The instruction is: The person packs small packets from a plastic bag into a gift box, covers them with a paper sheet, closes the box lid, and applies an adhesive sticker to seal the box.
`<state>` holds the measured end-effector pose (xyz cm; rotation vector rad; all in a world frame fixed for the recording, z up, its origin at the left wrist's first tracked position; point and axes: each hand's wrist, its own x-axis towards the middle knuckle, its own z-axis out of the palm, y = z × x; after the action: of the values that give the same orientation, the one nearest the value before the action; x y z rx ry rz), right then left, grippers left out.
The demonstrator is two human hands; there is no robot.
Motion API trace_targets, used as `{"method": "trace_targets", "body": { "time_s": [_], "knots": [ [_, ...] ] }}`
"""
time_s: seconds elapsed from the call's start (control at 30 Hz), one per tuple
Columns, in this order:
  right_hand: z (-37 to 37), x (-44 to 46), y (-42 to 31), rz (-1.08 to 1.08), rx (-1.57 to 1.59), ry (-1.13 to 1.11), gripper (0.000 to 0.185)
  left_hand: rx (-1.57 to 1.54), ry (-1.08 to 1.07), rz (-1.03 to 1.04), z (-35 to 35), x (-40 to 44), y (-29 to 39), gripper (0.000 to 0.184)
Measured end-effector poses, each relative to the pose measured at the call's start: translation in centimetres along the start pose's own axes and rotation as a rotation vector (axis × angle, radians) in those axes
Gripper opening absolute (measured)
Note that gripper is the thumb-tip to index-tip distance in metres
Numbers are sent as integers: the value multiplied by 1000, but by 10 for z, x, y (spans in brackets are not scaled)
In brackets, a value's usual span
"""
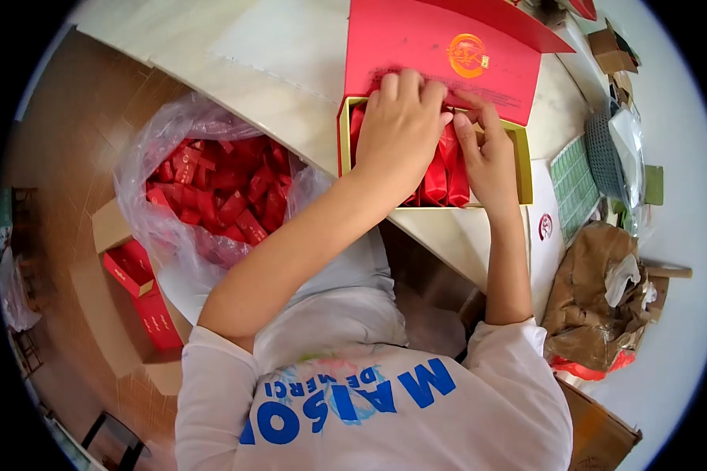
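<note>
An open red gift box [342,149] with a yellow inner rim stands on the table, its lid raised at the back. Several shiny red packets [446,169] stand upright side by side in its left and middle part. My left hand [404,125] reaches over them, fingers bent down around the packets' far ends; its fingertips are hidden. At the packets' right side is my right hand [489,149], thumb and index finger apart, the thumb close to the left hand's fingers. The box's right end shows bare yellow wall beside my right hand.
A clear plastic bag [145,149] full of small red packets [228,188] sits left, below the table edge. Behind it is a cardboard carton [102,298] with red boxes [159,318]. At right are a green mat [571,184], a grey basket [602,157] and crumpled brown paper [597,294].
</note>
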<state>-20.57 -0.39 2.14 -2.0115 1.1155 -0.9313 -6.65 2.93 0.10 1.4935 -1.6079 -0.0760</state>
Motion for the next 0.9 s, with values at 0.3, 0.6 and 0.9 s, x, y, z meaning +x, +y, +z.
{"method": "trace_targets", "body": {
  "time_s": [0.3, 0.6, 0.9],
  "knots": [
    [-3, -6, -1, 4, -431, 137, 20, -81, 38, 59, -33, -1, -16, 29],
    [-2, -17, -16, 154, -661, -49, 28, -634, -21, -350, -64, -118, -38, 36],
    [71, -44, -115, -430, -103, 349, 13, -406, 118, -506, -79, -191, -101, 28]
  ]
}}
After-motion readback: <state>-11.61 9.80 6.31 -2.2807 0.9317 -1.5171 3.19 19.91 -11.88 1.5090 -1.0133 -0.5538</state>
